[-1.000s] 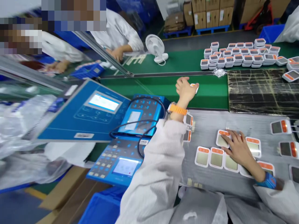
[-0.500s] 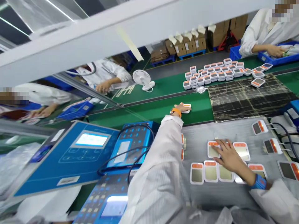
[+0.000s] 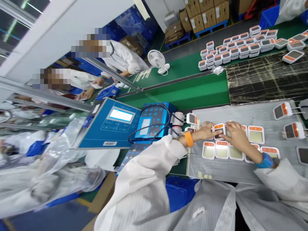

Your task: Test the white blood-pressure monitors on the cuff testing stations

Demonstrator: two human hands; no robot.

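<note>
My left hand (image 3: 207, 132), with an orange wristband, grips a small white device (image 3: 218, 127) with a screen and an orange strip. My right hand (image 3: 237, 134), with a blue wristband, has its fingers spread over the neighbouring devices, and its thumb reaches the lower edge of the gripped one. A similar device (image 3: 256, 134) lies to the right of my right hand. Nearer me a row of such devices, including one at the left end (image 3: 208, 150), lies face up on the grey mat (image 3: 216, 171). My right forearm partly covers that row.
Blue test units (image 3: 154, 125) with cables stand to the left. Devices on plugs (image 3: 282, 110) line the mat's right side. Beyond lie a black wrapped board (image 3: 262, 80), stacked white devices (image 3: 231, 53) and a white fan (image 3: 157, 60). Other people work across the line.
My left hand has come back from the green belt to the mat with the device, beside my right hand. The right hand stays over the devices. The camera view has shifted.
</note>
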